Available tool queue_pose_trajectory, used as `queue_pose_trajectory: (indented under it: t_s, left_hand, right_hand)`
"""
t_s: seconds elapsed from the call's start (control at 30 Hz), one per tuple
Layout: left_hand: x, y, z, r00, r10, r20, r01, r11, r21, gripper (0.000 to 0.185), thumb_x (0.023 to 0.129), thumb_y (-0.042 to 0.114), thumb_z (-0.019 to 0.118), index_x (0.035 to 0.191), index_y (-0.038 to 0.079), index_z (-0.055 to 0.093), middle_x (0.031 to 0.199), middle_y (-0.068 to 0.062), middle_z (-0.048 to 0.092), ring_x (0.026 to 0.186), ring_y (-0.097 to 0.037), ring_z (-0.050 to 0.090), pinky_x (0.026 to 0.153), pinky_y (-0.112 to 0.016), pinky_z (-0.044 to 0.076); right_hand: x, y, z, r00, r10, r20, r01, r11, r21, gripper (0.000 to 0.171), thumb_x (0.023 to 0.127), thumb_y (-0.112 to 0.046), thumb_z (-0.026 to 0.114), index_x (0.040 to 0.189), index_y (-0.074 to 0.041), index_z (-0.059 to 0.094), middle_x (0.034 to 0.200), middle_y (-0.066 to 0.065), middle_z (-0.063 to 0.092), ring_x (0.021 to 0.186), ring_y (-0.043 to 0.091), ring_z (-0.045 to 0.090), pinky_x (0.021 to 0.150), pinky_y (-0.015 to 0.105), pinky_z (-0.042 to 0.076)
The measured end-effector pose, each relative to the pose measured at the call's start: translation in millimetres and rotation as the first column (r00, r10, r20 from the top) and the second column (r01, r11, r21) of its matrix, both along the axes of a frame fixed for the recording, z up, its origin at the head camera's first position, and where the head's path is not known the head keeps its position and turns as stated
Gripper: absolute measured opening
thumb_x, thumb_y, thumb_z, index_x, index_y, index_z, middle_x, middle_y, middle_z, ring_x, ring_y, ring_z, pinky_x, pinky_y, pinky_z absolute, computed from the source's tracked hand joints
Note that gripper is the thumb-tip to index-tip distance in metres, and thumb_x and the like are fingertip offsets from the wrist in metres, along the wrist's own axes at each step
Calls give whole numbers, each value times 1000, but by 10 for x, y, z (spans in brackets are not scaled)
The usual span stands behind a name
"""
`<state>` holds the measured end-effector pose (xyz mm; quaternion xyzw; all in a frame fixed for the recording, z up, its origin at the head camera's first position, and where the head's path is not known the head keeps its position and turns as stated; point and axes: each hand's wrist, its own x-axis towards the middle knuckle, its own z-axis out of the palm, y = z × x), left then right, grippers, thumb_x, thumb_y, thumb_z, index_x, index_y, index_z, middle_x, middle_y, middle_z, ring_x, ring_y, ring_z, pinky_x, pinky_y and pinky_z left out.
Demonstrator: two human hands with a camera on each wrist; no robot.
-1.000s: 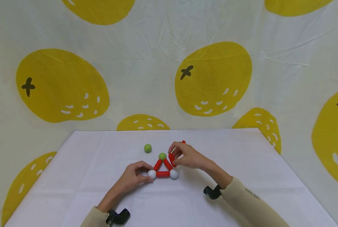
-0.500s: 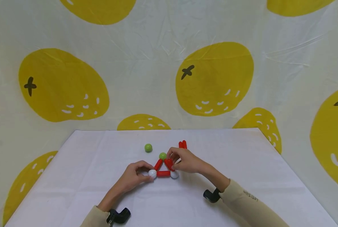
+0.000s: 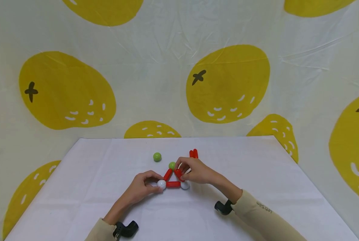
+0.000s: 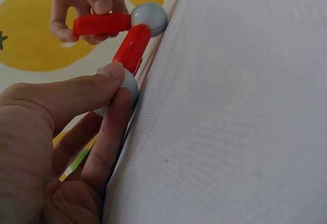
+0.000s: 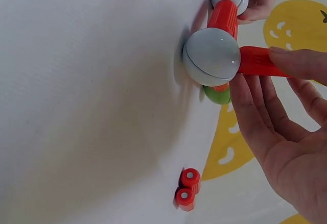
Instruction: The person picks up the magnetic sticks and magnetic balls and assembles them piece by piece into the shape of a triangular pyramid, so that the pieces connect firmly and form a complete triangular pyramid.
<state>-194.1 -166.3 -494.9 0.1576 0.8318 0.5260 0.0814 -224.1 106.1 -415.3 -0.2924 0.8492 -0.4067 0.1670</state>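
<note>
While left hand [image 3: 138, 190] pinches ball [image 3: 161, 183], right hand [image 3: 197, 172] grips rod [image 3: 178, 174].

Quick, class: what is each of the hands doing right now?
Left hand: pinches the white ball.
Right hand: pinches a red stick.

A flat triangle of red rods and balls lay on the white cloth; its near rod [image 3: 173, 184] ran between a white ball at the left corner [image 3: 161, 183] and a white ball at the right corner [image 3: 184, 185]; two slanted rods, the left one [image 3: 167, 174] and the right one [image 3: 178, 174], rose to a green ball [image 3: 171, 165] at the far corner; a further red rod [image 5: 263, 61] stuck out sideways from the right white ball, held off the cloth.
</note>
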Motion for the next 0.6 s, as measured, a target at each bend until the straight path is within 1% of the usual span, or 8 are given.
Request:
queue_pose_trajectory:
  t_s: [0.2,0.33,0.47,0.6]
  left_hand:
    - [-12,3,-13,1000,-2,-19,2,1000,-14,31,84,26,86,114,21,75,113,2,74,108,-15,64,86,-22,51]
    - [-17,9,-9,1000,1,-7,-1,1000,-15,31,85,26,86,114,23,75,113,3,74,108,-12,64,89,-23,51]
    - [-6,13,5,1000,0,-2,0,1000,-13,31,85,26,86,114,23,75,113,3,74,109,-16,64,90,-23,51]
    - [3,9,6,1000,-4,1,4,1000,-11,31,85,26,86,114,22,75,114,2,74,110,-19,64,87,-23,51]
  right_hand:
    - [-14,1,-28,1000,-12,-9,12,1000,2,28,91,-2,72,116,-11,64,109,9,72,100,20,66,81,31,61]
    - [-16,5,-30,1000,-20,-7,20,1000,0,30,91,-3,72,118,-11,64,111,9,72,101,21,66,82,33,61]
    - [-12,14,-35,1000,-20,1,20,1000,-6,31,91,-3,73,120,-11,65,111,9,73,100,20,66,84,34,61]
    - [-11,39,-35,1000,-26,17,26,1000,-6,33,91,-4,74,123,-10,64,112,8,72,99,19,67,88,35,61]
